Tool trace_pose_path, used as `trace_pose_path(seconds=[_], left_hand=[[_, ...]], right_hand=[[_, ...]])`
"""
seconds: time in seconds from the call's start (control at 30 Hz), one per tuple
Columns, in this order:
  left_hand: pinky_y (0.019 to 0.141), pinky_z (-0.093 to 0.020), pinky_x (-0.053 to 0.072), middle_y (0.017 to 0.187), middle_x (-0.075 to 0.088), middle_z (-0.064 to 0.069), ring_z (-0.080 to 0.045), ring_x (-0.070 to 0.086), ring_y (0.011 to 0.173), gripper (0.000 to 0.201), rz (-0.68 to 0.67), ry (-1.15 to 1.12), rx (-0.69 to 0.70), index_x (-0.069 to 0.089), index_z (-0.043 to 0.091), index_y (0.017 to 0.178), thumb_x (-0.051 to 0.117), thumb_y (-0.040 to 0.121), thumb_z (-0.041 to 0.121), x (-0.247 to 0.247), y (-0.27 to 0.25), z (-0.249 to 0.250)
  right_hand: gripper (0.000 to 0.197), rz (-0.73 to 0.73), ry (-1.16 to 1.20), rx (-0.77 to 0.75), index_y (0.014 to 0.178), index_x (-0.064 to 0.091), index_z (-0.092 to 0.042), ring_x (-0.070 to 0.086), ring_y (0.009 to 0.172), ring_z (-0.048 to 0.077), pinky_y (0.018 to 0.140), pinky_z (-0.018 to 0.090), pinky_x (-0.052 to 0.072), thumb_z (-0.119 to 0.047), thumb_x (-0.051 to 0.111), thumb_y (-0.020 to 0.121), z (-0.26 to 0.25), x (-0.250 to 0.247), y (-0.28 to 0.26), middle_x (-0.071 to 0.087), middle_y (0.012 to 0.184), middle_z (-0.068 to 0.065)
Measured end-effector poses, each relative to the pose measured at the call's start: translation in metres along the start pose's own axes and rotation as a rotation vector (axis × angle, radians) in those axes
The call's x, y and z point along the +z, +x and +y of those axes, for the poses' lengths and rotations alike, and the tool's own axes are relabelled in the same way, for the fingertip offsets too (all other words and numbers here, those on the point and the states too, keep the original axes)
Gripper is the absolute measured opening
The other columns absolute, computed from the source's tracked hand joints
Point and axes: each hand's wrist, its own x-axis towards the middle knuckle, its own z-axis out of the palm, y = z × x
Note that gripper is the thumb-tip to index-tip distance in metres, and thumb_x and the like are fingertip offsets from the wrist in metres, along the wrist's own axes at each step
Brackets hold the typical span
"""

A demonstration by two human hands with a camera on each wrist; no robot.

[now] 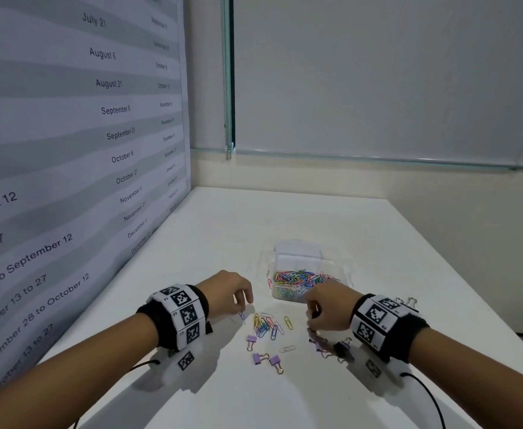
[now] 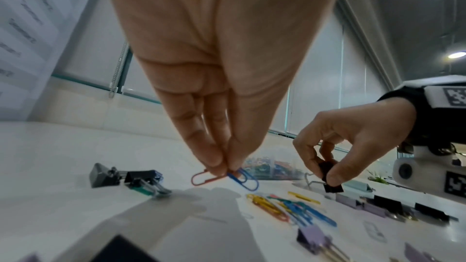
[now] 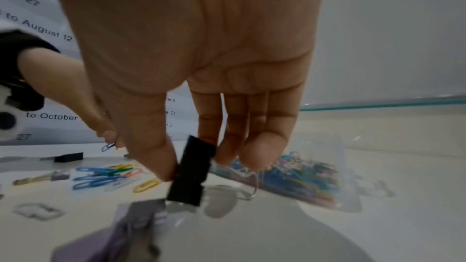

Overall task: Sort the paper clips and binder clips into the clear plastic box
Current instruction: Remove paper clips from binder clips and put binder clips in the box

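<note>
The clear plastic box (image 1: 297, 258) stands mid-table, its near side full of coloured paper clips (image 1: 300, 278). Just in front lies a loose heap of paper clips (image 1: 266, 325), with purple binder clips (image 1: 261, 357) nearer me. My left hand (image 2: 227, 167) hovers left of the heap, with thumb and fingertips pinching a red paper clip (image 2: 200, 179) and a blue paper clip (image 2: 246, 179) just above the table. My right hand (image 3: 194, 164), right of the heap and close to the box, pinches a black binder clip (image 3: 191, 174) off the surface; its wire handle hangs below.
A wall poster (image 1: 68, 150) printed with dates runs along the table's left side. Black binder clips (image 2: 141, 176) lie left of my left hand, and more purple and black ones (image 1: 337, 348) sit under my right wrist. The table edge (image 1: 486, 308) falls away on the right.
</note>
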Motion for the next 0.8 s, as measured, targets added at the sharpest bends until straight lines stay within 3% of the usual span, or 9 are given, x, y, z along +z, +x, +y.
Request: trace_pose_path(seconds=[0.1,0.2,0.3,0.37,0.43,0.5,0.63,0.73,0.8], left_hand=[[0.064,-0.008,0.038,0.100,0.074,-0.005,0.005,0.052,0.064,0.027,0.010,-0.011,0.001,0.064,0.011,0.105,0.053,0.082,0.001,0.000,0.006,-0.002],[0.067,-0.008,0.039,0.097,0.074,-0.006,-0.005,0.057,0.074,0.024,0.044,-0.017,0.006,0.065,0.011,0.102,0.054,0.083,0.001,-0.002,0.012,-0.002],[0.069,-0.009,0.041,0.096,0.074,-0.007,-0.008,0.057,0.077,0.021,0.087,-0.051,0.004,0.065,0.011,0.101,0.056,0.084,0.002,-0.011,0.015,-0.002],[0.074,-0.018,0.046,0.096,0.073,-0.006,-0.009,0.058,0.074,0.018,0.121,-0.067,-0.007,0.064,0.011,0.100,0.057,0.085,0.004,-0.017,0.016,-0.003],[0.073,-0.021,0.047,0.094,0.073,-0.004,-0.005,0.057,0.068,0.017,0.155,-0.087,-0.019,0.064,0.012,0.100,0.057,0.086,0.005,-0.022,0.018,-0.004],[0.067,-0.017,0.045,0.088,0.070,-0.002,-0.003,0.056,0.066,0.017,0.183,-0.105,-0.024,0.064,0.012,0.099,0.057,0.086,0.005,-0.024,0.020,-0.005],[0.068,-0.017,0.045,0.084,0.065,0.004,0.000,0.054,0.065,0.017,0.206,-0.127,-0.022,0.065,0.013,0.099,0.058,0.085,0.006,-0.025,0.026,-0.003],[0.076,-0.025,0.049,0.083,0.064,0.002,-0.008,0.057,0.069,0.015,0.237,-0.178,-0.015,0.066,0.012,0.097,0.060,0.084,0.007,-0.020,0.034,0.005],[0.075,-0.022,0.049,0.082,0.064,0.002,-0.010,0.058,0.071,0.012,0.277,-0.223,0.000,0.067,0.012,0.094,0.062,0.083,0.009,-0.017,0.040,0.013]], right_hand=[[0.005,0.039,-0.032,-0.029,0.075,0.061,-0.021,0.052,0.084,0.018,0.071,0.024,0.042,-0.020,0.059,0.079,-0.005,-0.001,0.005,0.052,0.081,-0.006],[0.023,0.021,0.003,-0.090,0.100,0.063,-0.018,0.046,0.092,0.014,0.082,0.026,0.039,-0.030,0.063,0.080,-0.021,0.003,0.012,0.052,0.100,-0.001],[0.047,-0.024,0.018,-0.104,0.115,0.055,-0.019,0.050,0.105,0.020,0.092,0.036,0.043,-0.043,0.066,0.077,-0.040,0.009,0.024,0.052,0.113,0.004],[0.053,-0.097,0.010,-0.107,0.122,0.049,-0.019,0.051,0.110,0.028,0.094,0.041,0.045,-0.046,0.063,0.078,-0.050,0.014,0.031,0.048,0.117,0.010],[0.049,-0.127,-0.010,-0.154,0.120,0.049,-0.024,0.051,0.106,0.033,0.092,0.045,0.046,-0.043,0.063,0.078,-0.055,0.016,0.035,0.046,0.114,0.012],[0.041,-0.135,-0.017,-0.212,0.115,0.054,-0.026,0.052,0.102,0.034,0.090,0.045,0.047,-0.033,0.066,0.077,-0.058,0.014,0.035,0.048,0.113,0.013],[0.033,-0.112,0.045,-0.307,0.107,0.068,-0.015,0.059,0.101,0.030,0.087,0.032,0.047,-0.006,0.066,0.075,-0.054,0.012,0.034,0.066,0.108,0.012],[0.026,-0.055,0.097,-0.274,0.097,0.073,-0.013,0.063,0.093,0.025,0.075,0.023,0.047,-0.004,0.065,0.074,-0.042,0.012,0.025,0.071,0.099,0.009],[0.019,-0.030,0.130,-0.237,0.088,0.073,-0.011,0.064,0.086,0.021,0.065,0.019,0.044,-0.004,0.065,0.072,-0.033,0.009,0.015,0.072,0.091,0.008]])
